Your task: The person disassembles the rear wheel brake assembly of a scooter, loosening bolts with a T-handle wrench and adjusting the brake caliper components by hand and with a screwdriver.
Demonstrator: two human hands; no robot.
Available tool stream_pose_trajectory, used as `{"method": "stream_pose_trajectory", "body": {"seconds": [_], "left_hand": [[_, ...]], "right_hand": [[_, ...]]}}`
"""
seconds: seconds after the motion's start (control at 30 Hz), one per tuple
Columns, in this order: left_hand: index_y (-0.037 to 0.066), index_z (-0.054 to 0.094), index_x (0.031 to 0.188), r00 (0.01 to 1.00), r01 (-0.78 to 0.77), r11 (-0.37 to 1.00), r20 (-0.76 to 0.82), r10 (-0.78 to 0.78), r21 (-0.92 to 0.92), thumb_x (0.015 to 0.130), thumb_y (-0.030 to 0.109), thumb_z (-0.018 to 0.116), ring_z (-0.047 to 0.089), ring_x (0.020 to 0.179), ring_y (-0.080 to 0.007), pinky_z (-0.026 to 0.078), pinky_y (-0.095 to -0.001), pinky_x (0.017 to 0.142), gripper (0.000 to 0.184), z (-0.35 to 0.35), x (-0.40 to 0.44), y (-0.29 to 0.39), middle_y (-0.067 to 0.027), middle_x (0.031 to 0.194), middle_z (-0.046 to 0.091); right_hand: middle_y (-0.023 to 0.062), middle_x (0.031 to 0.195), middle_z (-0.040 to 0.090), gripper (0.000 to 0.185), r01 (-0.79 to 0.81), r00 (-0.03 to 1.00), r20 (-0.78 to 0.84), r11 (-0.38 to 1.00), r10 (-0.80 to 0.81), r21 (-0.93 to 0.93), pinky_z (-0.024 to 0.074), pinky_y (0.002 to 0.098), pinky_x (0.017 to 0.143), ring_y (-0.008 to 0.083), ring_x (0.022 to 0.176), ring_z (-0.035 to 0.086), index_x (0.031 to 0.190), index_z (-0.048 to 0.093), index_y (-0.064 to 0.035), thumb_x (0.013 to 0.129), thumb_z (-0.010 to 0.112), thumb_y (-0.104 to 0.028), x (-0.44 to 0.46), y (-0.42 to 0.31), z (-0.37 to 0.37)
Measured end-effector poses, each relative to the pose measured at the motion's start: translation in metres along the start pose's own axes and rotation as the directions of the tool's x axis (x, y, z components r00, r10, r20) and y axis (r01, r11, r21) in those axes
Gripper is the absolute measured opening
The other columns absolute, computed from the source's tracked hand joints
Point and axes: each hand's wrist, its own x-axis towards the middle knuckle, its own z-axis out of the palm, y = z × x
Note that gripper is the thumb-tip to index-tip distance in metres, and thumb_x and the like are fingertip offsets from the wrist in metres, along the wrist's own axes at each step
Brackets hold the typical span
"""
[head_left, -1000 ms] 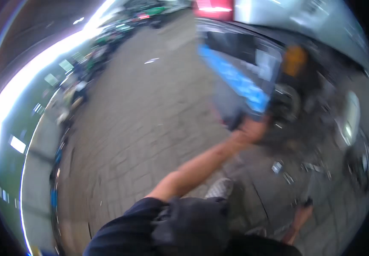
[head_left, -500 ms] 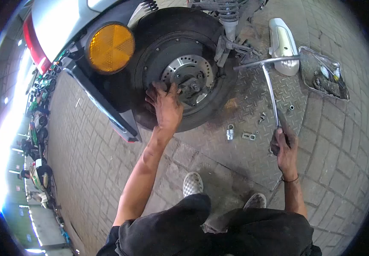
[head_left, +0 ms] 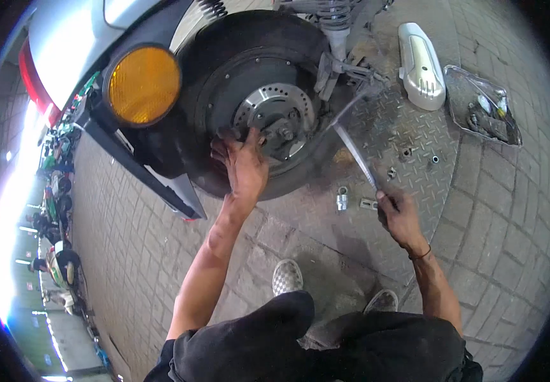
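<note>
My right hand (head_left: 403, 216) is closed around the shaft of a T-handle wrench (head_left: 355, 151). The wrench slants up and left, with its blurred crossbar near the right side of the wheel's tyre (head_left: 186, 89). My left hand (head_left: 247, 169) is in front of the wheel, fingers bent and thumb apart, by the lower left of the drilled brake disc (head_left: 246, 109). Its fingertips partly hide the disc's edge, and I make out nothing held in them. Right of the left hand, the axle end and its bracket (head_left: 282, 132) show at the wheel's centre.
A socket (head_left: 342, 202), a slotted metal plate (head_left: 368, 204) and small nuts (head_left: 435, 159) lie on the ramp's tread plate (head_left: 377, 245). Further right are a silver cover (head_left: 423, 70) and a parts tray (head_left: 456, 119). An orange reflector (head_left: 142, 84) juts out on the left.
My right hand has moved left and slightly up, bringing the T-handle wrench closer to the wheel and tilting it. My left hand stays by the disc. The view has shifted slightly.
</note>
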Motion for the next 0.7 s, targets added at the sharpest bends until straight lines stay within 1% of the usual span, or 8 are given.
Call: {"method": "stream_pose_trajectory", "body": {"seconds": [0.1, 0.17, 0.27, 0.33, 0.4, 0.47, 0.53, 0.7], "left_hand": [[0.014, 0.063, 0.126, 0.999, 0.029, 0.999, 0.041, -0.030, 0.034, 0.086, 0.007, 0.059, 0.031, 0.121, -0.0642, 0.022, -0.0727, 0.103, 0.040, 0.000, -0.002, 0.000, -0.0438, 0.136, 0.029], [0.013, 0.064, 0.124, 0.997, 0.066, 0.998, 0.027, -0.066, 0.012, 0.087, 0.007, 0.059, 0.032, 0.121, -0.0634, 0.024, -0.0715, 0.103, 0.038, 0.002, -0.017, 0.004, -0.0433, 0.135, 0.031], [0.007, 0.065, 0.122, 0.998, 0.054, 0.995, -0.038, -0.051, 0.080, 0.092, 0.011, 0.057, 0.038, 0.119, -0.0596, 0.029, -0.0679, 0.101, 0.031, 0.005, -0.010, 0.007, -0.0419, 0.130, 0.040], [0.003, 0.065, 0.121, 0.999, 0.028, 0.984, -0.035, -0.022, 0.176, 0.096, 0.015, 0.056, 0.044, 0.118, -0.0567, 0.032, -0.0655, 0.100, 0.029, 0.007, -0.010, 0.005, -0.0411, 0.124, 0.047], [0.002, 0.065, 0.118, 0.999, -0.013, 0.999, 0.036, 0.012, 0.033, 0.096, 0.014, 0.056, 0.050, 0.109, -0.0547, 0.038, -0.0580, 0.094, 0.027, 0.001, -0.003, 0.000, -0.0385, 0.122, 0.051], [0.007, 0.067, 0.118, 0.988, 0.119, 0.955, 0.130, -0.086, -0.270, 0.090, 0.010, 0.058, 0.036, 0.118, -0.0578, 0.028, -0.0671, 0.097, 0.030, 0.003, -0.004, -0.002, -0.0380, 0.134, 0.037], [0.007, 0.067, 0.117, 0.989, 0.131, 0.979, 0.087, -0.119, -0.155, 0.090, 0.009, 0.058, 0.038, 0.115, -0.0566, 0.028, -0.0664, 0.097, 0.029, 0.005, -0.008, 0.001, -0.0367, 0.131, 0.039], [0.005, 0.067, 0.116, 0.994, 0.050, 0.998, -0.104, -0.046, 0.034, 0.089, 0.008, 0.059, 0.039, 0.112, -0.0550, 0.029, -0.0651, 0.096, 0.028, 0.004, -0.012, 0.012, -0.0357, 0.128, 0.041]], "right_hand": [[-0.0038, 0.062, 0.046, 0.031, 0.211, 0.976, 0.093, 0.958, -0.197, -0.193, 0.0335, 0.0263, 0.045, 0.0071, 0.051, 0.042, 0.086, 0.059, -0.0012, 0.101, 0.059, -0.028, -0.007, -0.002, -0.002], [-0.0033, 0.064, 0.048, 0.026, -0.018, 0.990, -0.135, 0.996, 0.030, 0.091, 0.0343, 0.0249, 0.046, 0.0068, 0.054, 0.044, 0.094, 0.062, 0.0001, 0.101, 0.059, -0.025, -0.008, 0.000, -0.009], [-0.0026, 0.067, 0.049, 0.024, -0.026, 0.995, -0.081, 0.935, 0.058, 0.353, 0.0350, 0.0239, 0.047, 0.0067, 0.056, 0.046, 0.106, 0.064, -0.0004, 0.100, 0.060, -0.023, -0.009, -0.004, -0.008], [-0.0027, 0.067, 0.048, 0.024, -0.029, 0.987, -0.147, 0.980, 0.059, 0.195, 0.0355, 0.0255, 0.048, 0.0072, 0.056, 0.044, 0.109, 0.066, -0.0015, 0.102, 0.058, -0.023, -0.007, 0.009, 0.004], [-0.0043, 0.064, 0.043, 0.021, 0.294, 0.943, 0.242, 0.916, -0.230, -0.275, 0.0290, 0.0246, 0.043, 0.0046, 0.050, 0.037, 0.104, 0.064, -0.0036, 0.102, 0.056, -0.023, -0.007, 0.016, 0.006], [-0.0049, 0.062, 0.042, 0.027, 0.298, 0.946, 0.213, 0.913, -0.244, -0.279, 0.0307, 0.0248, 0.045, 0.0042, 0.052, 0.037, 0.116, 0.064, -0.0013, 0.103, 0.055, -0.024, -0.020, 0.008, 0.007], [-0.0023, 0.064, 0.045, 0.026, 0.087, 0.995, -0.030, 0.977, -0.094, -0.196, 0.0352, 0.0316, 0.051, 0.0085, 0.058, 0.039, 0.104, 0.065, 0.0036, 0.102, 0.055, -0.020, -0.024, -0.016, 0.003], [0.0038, 0.060, 0.045, 0.024, 0.253, 0.943, -0.161, 0.941, -0.292, -0.225, 0.0349, 0.0335, 0.051, 0.0110, 0.057, 0.040, 0.100, 0.065, 0.0034, 0.100, 0.057, -0.019, -0.007, -0.029, 0.003]]}}
